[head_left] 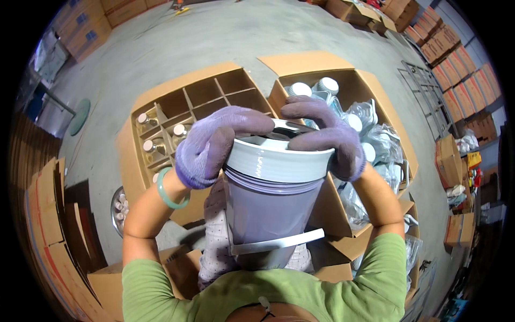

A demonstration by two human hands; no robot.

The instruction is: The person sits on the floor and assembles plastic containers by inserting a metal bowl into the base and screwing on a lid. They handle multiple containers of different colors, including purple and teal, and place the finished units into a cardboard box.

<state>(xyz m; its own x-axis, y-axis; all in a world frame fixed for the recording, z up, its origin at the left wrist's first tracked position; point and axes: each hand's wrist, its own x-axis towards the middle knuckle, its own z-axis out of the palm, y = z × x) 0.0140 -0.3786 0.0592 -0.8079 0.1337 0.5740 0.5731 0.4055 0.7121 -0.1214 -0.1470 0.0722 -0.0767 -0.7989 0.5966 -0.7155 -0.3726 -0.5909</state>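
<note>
In front of my chest stands a tall, tapered, bucket-shaped plastic container (268,206), smoky and see-through, with a thick light grey rim piece (276,163) round its top. A pale curved strip (276,242) crosses its lower part. My left hand (209,145), in a purple glove, grips the rim piece from the left, fingers over the top edge. My right hand (335,134), gloved alike, grips it from the right with its fingers bent over the opening. Something dark and shiny shows between the fingers at the top; I cannot tell what. The container's base is partly hidden by my shirt.
Ahead left, a divided carton (204,96) holds several clear bottles (155,146) with white caps. Ahead right, an open carton (370,80) is full of plastic-wrapped, pale-lidded containers (383,142). A metal bowl (113,212) of white caps sits left. Flattened cardboard (45,214) leans farther left.
</note>
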